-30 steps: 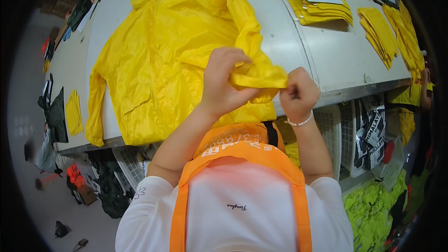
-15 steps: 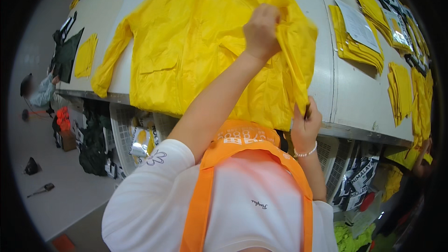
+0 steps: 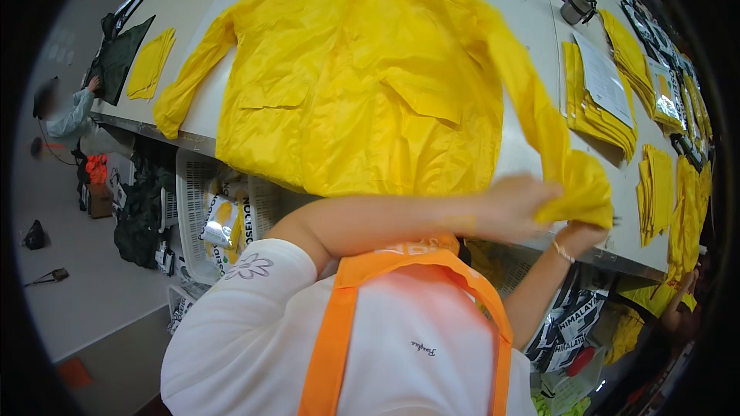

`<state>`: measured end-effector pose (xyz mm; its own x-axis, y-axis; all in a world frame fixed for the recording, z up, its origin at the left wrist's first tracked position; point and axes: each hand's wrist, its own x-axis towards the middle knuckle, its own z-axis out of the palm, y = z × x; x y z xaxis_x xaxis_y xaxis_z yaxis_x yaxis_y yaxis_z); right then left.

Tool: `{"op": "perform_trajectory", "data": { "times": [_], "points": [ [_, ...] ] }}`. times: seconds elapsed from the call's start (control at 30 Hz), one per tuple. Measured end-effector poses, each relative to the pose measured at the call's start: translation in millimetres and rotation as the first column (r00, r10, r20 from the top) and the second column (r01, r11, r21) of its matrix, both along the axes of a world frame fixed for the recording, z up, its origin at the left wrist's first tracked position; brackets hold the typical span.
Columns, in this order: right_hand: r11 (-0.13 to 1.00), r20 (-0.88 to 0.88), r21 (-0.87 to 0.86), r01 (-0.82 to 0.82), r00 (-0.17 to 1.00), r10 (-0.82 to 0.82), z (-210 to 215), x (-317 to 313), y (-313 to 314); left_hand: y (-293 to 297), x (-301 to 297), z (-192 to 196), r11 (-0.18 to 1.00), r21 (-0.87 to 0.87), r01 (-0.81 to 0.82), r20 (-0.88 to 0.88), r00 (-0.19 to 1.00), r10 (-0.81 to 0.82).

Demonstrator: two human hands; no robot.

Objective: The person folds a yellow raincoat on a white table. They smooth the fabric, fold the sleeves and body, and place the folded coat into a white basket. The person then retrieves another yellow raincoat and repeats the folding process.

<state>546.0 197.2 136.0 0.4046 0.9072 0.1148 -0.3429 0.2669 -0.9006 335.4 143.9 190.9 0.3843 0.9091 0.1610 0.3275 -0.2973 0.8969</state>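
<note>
Hands point(image 3: 518, 208) at yellow sleeve point(image 3: 584, 185), left blurred, right point(image 3: 580, 239) partly hidden

the bent left arm point(image 3: 385, 219) reaches rightward along the near edge of the desk point(image 3: 526, 142), the left hand point(image 3: 515, 204) blurred just beside the partly hidden right hand point(image 3: 580, 239).
</note>
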Motion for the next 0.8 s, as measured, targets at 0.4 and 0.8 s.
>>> {"op": "perform_trajectory", "data": {
  "times": [0.4,0.8],
  "points": [
    [0.877,0.424,-0.475,0.069,0.891,0.160,-77,-7,-118,-174,-336,-178,0.586,0.394,-0.708,-0.737,0.138,0.662],
    [0.931,0.858,-0.333,-0.152,-0.458,0.232,-163,-283,64,28,-457,-231,0.596,0.440,-0.672,-0.784,0.036,0.620]
  ]
}}
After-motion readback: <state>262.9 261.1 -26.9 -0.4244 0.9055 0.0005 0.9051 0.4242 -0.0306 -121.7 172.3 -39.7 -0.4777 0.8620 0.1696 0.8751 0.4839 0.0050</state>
